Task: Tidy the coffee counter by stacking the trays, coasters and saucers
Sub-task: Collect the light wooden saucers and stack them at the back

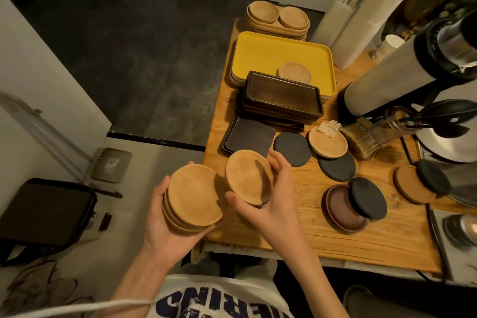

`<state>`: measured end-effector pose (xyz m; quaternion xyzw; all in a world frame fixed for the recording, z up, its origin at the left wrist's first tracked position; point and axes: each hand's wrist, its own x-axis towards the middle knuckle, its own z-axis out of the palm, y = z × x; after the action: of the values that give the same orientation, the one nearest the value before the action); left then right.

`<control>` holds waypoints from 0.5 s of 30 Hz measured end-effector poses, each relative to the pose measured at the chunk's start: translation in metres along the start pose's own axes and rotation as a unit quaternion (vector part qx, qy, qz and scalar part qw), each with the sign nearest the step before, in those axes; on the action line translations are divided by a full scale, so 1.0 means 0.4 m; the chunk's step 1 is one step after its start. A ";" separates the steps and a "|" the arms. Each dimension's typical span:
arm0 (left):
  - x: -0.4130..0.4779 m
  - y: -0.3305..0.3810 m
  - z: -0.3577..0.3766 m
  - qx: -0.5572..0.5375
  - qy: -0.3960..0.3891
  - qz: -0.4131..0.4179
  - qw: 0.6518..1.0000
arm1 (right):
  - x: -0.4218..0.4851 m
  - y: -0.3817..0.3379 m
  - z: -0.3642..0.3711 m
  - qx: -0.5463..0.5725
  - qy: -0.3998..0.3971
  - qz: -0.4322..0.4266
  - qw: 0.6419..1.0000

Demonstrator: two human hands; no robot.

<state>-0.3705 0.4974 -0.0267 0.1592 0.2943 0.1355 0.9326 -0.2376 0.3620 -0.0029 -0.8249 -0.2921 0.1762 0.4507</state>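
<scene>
Trays, coasters and saucers lie spread over the wooden counter (309,235), with a person standing at its near left corner. The yellow tray (273,57) is the biggest piece. It sits toward the far end on top of a pale tray (232,77) and carries one small wooden saucer (294,73). A stack of dark brown trays (281,95) overlaps its near edge. Beyond the yellow tray, a stack of oval wooden trays (277,27) holds two round dishes (263,11) side by side. A dark square tray (249,135) lies just in front of the brown stack.

The left hand (160,227) holds a stack of wooden saucers (193,195) off the counter's near left corner, with its fingers (160,188) curled round the pile from beneath and the thumb up against the side. The right hand (276,204) grips a single wooden saucer (249,178), tilted, with the thumb on the near rim and the other fingers on the far rim. This saucer is just beside the stack, above the counter's edge.

To the right, a dark brown saucer pile (343,210) has a slate coaster (367,197) leaning on it. Another wooden saucer (329,143), holding a scrap of paper, overlaps a second slate coaster (336,166), and a third slate coaster (291,148) lies flat beside the square tray. A brush (361,139) lies next to the grinder (402,72).
</scene>
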 end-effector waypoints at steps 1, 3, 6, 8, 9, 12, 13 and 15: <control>-0.001 -0.003 0.004 0.003 0.005 -0.002 1.000 | -0.003 -0.009 -0.002 0.010 -0.007 0.000 1.000; -0.002 -0.010 0.011 0.002 0.009 -0.004 1.000 | -0.009 -0.022 -0.002 0.033 -0.021 0.000 0.999; -0.002 -0.020 0.014 -0.008 0.016 -0.017 1.000 | -0.022 -0.039 0.002 0.047 -0.038 -0.007 0.998; -0.004 -0.025 0.014 -0.006 0.021 -0.028 0.999 | -0.031 -0.049 0.009 0.049 -0.052 -0.014 0.997; -0.007 -0.027 0.014 -0.001 0.021 -0.033 0.999 | -0.036 -0.055 0.013 0.051 -0.060 -0.017 0.997; -0.011 -0.036 0.014 0.023 0.012 -0.038 0.999 | -0.050 -0.065 0.026 0.052 -0.086 -0.035 0.994; -0.009 -0.038 0.014 0.028 0.010 -0.037 0.999 | -0.055 -0.068 0.029 0.048 -0.091 -0.041 0.994; -0.008 -0.042 0.016 0.038 0.004 -0.033 0.999 | -0.063 -0.072 0.033 0.034 -0.093 -0.052 0.994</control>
<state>-0.3664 0.4796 -0.0266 0.1839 0.3078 0.0938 0.9288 -0.2736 0.3667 0.0151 -0.7728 -0.3686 0.2384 0.4583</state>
